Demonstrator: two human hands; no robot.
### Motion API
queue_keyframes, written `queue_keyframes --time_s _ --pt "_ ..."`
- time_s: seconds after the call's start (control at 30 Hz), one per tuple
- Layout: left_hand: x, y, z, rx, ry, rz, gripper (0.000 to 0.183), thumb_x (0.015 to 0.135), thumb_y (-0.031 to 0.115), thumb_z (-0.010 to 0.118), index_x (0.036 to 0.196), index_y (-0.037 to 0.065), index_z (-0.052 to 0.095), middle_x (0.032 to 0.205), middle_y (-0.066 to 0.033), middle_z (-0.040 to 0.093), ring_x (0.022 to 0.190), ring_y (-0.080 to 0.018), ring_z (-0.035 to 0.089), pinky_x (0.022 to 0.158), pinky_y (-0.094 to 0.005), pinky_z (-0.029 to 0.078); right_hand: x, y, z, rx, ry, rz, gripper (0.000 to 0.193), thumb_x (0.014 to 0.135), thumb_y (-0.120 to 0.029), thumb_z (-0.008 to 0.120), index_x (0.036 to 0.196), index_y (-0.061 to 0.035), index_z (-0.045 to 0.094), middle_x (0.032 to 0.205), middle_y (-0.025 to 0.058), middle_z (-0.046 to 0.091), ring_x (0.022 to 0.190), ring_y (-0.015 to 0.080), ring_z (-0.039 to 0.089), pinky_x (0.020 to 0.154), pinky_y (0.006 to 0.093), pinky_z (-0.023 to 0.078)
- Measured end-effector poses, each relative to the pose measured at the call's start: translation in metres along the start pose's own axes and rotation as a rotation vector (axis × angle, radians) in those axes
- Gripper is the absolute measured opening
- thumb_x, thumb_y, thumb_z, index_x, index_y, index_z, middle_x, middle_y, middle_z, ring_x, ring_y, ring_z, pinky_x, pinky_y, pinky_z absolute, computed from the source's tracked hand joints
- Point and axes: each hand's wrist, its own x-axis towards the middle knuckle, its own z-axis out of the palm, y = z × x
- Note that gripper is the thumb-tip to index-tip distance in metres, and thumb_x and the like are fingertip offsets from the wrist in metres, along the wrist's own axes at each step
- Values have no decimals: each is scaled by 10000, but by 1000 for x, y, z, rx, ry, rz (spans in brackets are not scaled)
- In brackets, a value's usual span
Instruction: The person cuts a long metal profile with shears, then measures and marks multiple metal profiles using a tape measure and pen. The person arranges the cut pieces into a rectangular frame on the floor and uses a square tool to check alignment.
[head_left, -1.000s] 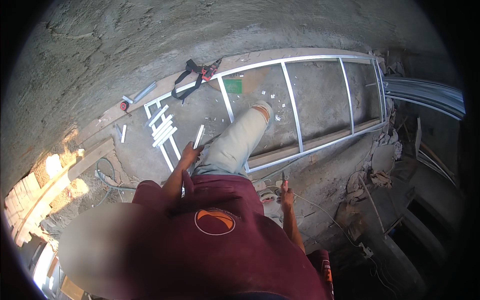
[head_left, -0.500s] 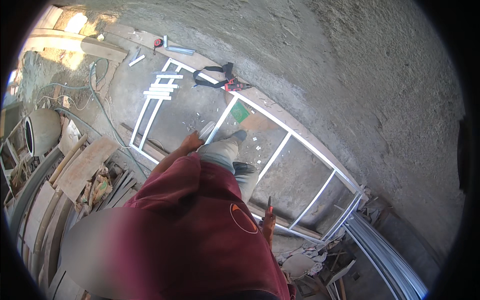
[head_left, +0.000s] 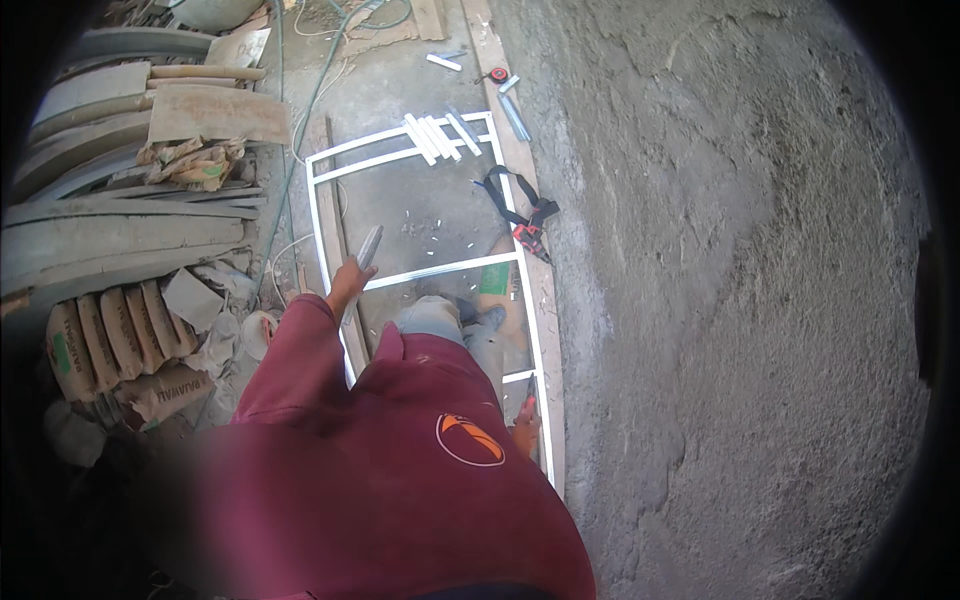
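Note:
My left hand (head_left: 348, 278) is closed around short metal channel pieces (head_left: 369, 245), held over the left side of a white metal frame (head_left: 440, 270). The frame lies on the concrete floor, with crossbars between its long rails. Low at my right side, my right hand (head_left: 525, 432) grips a red-handled tool (head_left: 531, 403), near the frame's right rail. The tool's dark tip is hard to make out and its kind is unclear. Several short white channel pieces (head_left: 432, 138) rest across the frame's far end. My legs are inside the frame's outline.
A red cordless drill (head_left: 530, 240) and a black strap (head_left: 508, 205) lie by the right rail. Beyond are a red tape measure (head_left: 498, 75) and metal strips (head_left: 515, 118). A rough wall (head_left: 740, 280) rises at right. Filled sacks (head_left: 120, 330), boards (head_left: 215, 112) and a hose (head_left: 290, 190) are at left.
My view and body have turned left, so the frame now runs away from me. Both hands keep their hold; the left has swung outward with the channel pieces.

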Motion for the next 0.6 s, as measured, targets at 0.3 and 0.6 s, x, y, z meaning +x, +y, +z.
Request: queue_keyframes --time_s 0.3,0.6 --pt "-160 -122 119 -414 428 -483 664 902 404 653 1315 -81 468 1189 -349 613 1140 -474 603 954 -476 473 211 -79 -36 -347 -204 -405 458 968 -408 571 1139 10 492 769 74 552 552 161 542 450 308 477" --pt "-224 -67 162 -648 579 -861 666 936 323 644 1394 -87 388 1297 -334 564 1209 -464 567 1032 -469 439 258 -228 0 -636 -367 -365 444 945 -379 611 1143 2 497 785 98 574 562 195 574 441 347 470"
